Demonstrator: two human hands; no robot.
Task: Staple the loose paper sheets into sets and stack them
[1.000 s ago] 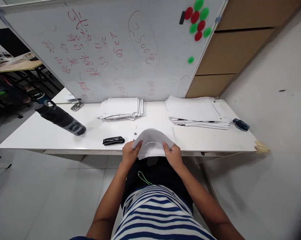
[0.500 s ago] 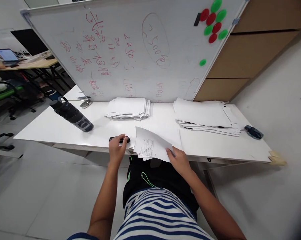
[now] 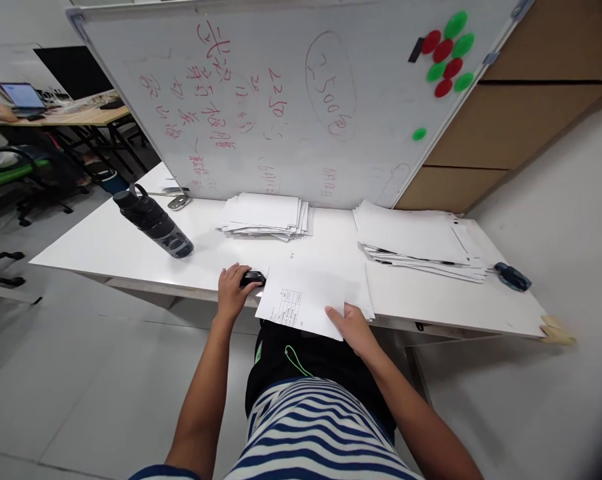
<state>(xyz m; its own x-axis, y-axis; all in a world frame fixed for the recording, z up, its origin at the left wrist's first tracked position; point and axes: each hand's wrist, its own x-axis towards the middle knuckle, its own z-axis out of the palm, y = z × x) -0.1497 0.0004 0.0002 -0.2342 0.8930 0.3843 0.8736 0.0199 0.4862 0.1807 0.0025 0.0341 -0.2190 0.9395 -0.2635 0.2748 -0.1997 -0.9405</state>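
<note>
Standing near the left end of the white bench [image 3: 95, 250], a dark bottle [image 3: 153, 223] leans in view, well apart from the papers. Next along, the left hand [image 3: 231, 290] grasps a black stapler [image 3: 253, 278] at the bench's front edge, covering its left end, thumb along the near side. Behind it sits a smaller paper pile [image 3: 263, 210], close to the whiteboard [image 3: 291, 100]. Just right of the stapler, a printed sheet [image 3: 311, 300] overhangs the front edge; the right hand [image 3: 355, 327] pinches its right side, thumb on top. Farther right lie a larger paper pile [image 3: 413, 233] and, beside it, a dark blue object [image 3: 512, 277].
</note>
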